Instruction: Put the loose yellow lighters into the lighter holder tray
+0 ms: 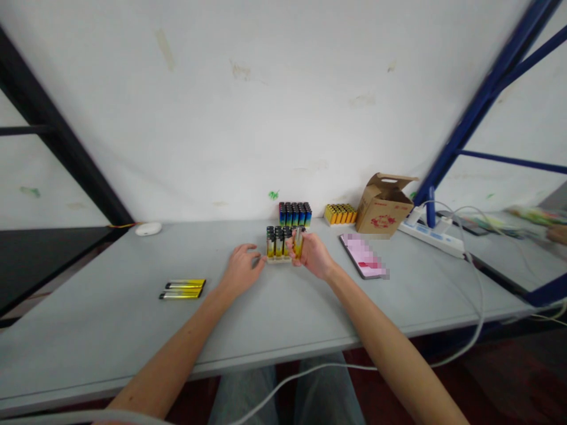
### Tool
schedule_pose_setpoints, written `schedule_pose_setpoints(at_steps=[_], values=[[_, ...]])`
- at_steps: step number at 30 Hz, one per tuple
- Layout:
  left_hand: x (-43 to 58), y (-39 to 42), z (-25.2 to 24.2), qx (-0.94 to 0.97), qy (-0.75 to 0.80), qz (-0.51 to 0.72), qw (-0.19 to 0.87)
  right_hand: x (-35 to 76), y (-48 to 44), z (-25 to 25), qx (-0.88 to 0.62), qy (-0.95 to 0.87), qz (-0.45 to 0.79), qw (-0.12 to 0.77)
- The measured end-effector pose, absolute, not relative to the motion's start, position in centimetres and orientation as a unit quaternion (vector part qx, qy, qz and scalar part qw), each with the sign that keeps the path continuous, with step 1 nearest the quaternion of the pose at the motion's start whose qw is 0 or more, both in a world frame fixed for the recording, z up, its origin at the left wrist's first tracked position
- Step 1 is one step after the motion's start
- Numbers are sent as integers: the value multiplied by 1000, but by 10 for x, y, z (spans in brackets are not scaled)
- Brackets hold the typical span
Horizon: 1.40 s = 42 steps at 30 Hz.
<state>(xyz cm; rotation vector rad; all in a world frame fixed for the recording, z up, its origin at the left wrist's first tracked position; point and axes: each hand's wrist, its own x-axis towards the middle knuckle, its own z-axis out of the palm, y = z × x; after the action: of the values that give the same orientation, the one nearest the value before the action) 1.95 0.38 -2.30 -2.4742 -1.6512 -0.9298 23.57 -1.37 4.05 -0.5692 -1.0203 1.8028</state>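
Observation:
In my right hand [310, 254] a yellow and silver lighter [298, 242] is held upright, at the right side of a tray [278, 260] of black-topped yellow lighters [278, 243]. My left hand [241, 268] rests just left of that tray, fingers apart, with nothing in it. Several yellow and silver lighters [183, 289] lie flat on the table at the left. Behind the tray stands a block of blue lighters [295, 213] with black tops.
A block of orange-yellow lighters [341, 214] and an open cardboard box [383, 212] stand by the wall. A phone [363, 255] lies right of my right hand. Beyond it are a power strip [434, 237] and cables. A white object [149, 229] sits at the back left.

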Motion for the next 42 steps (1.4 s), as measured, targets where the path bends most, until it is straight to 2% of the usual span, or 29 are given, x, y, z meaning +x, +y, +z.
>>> schedule_pose_setpoints(at_steps=[8, 10, 13, 16, 23, 31, 38, 42], values=[[20, 2, -22, -782, -542, -309, 8, 233, -10, 34, -252, -512, 661, 488], [20, 1, -22, -784, -535, -315, 12, 231, -10, 31, -263, -580, 573, 516], [20, 2, -23, -784, -529, -323, 17, 229, -12, 28, -285, -693, 364, 554], [18, 3, -23, -782, -535, -321, 19, 226, -14, 24, -301, -755, 230, 536], [13, 3, -24, -782, -550, -291, 27, 218, -11, 9, -374, -764, 175, 496], [16, -3, -19, -782, -575, -239, 21, 214, -11, 4, -424, -746, 182, 480], [22, -25, 3, -706, -699, -90, 74, 213, -9, 0, -432, -779, 72, 448], [15, -36, 10, -653, -754, -34, 66, 212, -9, -1, -418, -791, 34, 446]])
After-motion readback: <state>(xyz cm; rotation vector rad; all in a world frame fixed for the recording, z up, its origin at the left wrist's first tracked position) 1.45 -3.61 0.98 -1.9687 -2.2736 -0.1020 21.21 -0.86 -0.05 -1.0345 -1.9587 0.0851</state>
